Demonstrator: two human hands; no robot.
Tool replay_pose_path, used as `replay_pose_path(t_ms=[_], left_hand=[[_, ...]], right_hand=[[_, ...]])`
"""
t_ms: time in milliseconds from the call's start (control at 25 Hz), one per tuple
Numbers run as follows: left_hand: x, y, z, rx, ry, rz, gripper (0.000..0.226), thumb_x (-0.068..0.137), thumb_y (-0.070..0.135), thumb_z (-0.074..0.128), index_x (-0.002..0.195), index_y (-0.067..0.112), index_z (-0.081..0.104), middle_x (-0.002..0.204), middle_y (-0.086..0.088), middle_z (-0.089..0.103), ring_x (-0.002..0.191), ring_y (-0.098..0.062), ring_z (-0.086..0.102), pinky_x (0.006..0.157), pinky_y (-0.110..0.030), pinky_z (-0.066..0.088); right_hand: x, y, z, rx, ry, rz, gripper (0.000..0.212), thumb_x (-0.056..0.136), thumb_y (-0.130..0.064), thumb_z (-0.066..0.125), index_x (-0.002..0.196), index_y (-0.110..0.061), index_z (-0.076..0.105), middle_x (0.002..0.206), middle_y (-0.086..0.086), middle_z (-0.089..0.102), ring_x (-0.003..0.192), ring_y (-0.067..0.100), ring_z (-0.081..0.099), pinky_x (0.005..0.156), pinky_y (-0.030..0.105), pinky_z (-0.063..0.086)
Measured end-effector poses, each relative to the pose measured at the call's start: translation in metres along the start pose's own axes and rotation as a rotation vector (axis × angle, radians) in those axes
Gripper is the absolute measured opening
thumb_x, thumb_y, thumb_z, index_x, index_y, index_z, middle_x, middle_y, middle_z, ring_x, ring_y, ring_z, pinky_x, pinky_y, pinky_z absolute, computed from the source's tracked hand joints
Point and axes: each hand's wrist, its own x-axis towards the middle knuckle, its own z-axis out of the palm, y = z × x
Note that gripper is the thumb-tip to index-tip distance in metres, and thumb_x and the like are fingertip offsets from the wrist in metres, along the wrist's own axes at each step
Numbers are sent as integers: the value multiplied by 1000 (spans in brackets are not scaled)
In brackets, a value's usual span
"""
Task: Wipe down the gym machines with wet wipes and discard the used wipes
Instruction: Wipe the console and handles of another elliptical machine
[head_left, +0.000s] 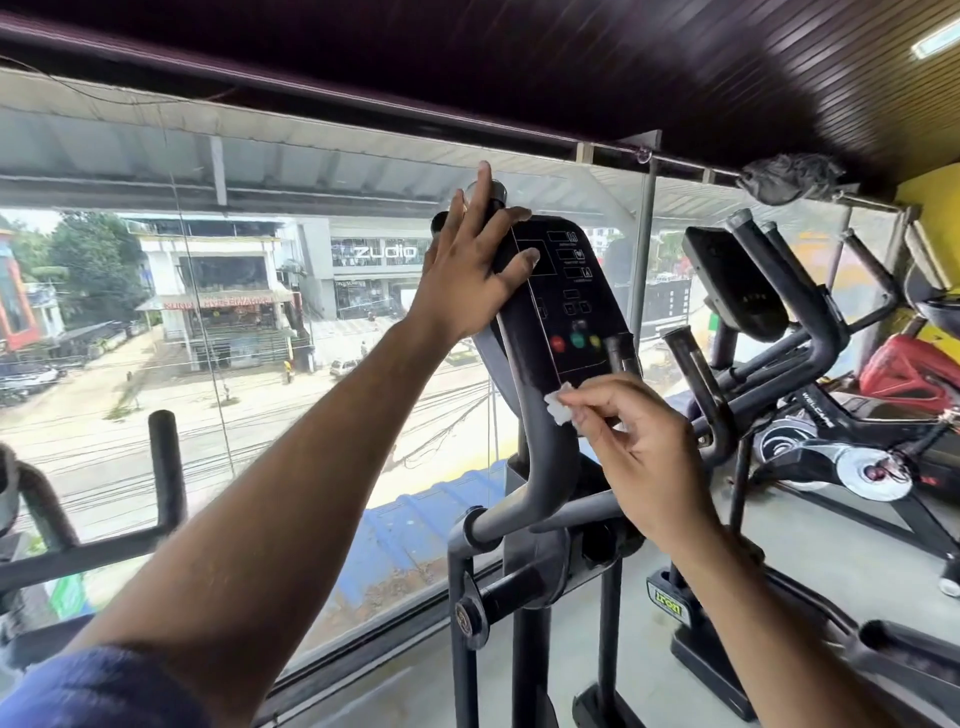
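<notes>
Left hand (470, 270) flat, fingers straight on console (563, 306) top-left edge, right hand (641, 449) pinching white wipe (560, 408) against console's lower edge

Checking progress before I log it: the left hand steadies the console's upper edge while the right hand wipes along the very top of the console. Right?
Not quite. The head view shows the right hand pinching the wipe against the console's bottom edge, below the coloured buttons, not the top. The left hand does steady the upper edge.
</notes>
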Motion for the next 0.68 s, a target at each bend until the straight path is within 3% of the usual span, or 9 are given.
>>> replay_pose_path(t_ms=[160,240,320,480,680], left_hand=[[-1,1,4,-54,22,34,56,98,62,42,144,34,54,175,1,0,160,-34,-4,125,-63,13],[-3,-1,6,-86,24,49,51,99,59,44,141,33,57,175,-1,1,160,-35,-5,126,-54,6],[-8,-1,7,-118,23,58,48,98,56,48,139,33,58,175,-1,1,160,-35,-7,124,-47,5],[-14,-7,12,-149,34,78,42,99,55,52,135,34,58,175,0,-1,161,-31,-6,127,-57,12],[-14,-7,16,-164,29,84,38,101,54,51,132,34,58,175,1,0,161,-31,-4,127,-55,8]], right_hand=[[-12,4,-15,60,-103,60,15,97,-6,64,104,-13,75,104,1,70,98,17,70,80,18,54],[2,6,-13,139,-17,157,27,96,2,63,103,-22,73,103,-6,74,98,11,71,80,17,53],[13,2,0,169,55,154,28,96,6,61,104,-18,73,107,-1,73,104,14,70,87,23,54],[-16,-2,20,23,121,-19,15,100,2,57,105,1,71,109,7,64,107,24,68,88,36,58],[-38,-12,2,-289,57,-147,18,96,6,62,104,-2,75,106,4,65,101,19,66,83,40,57]])
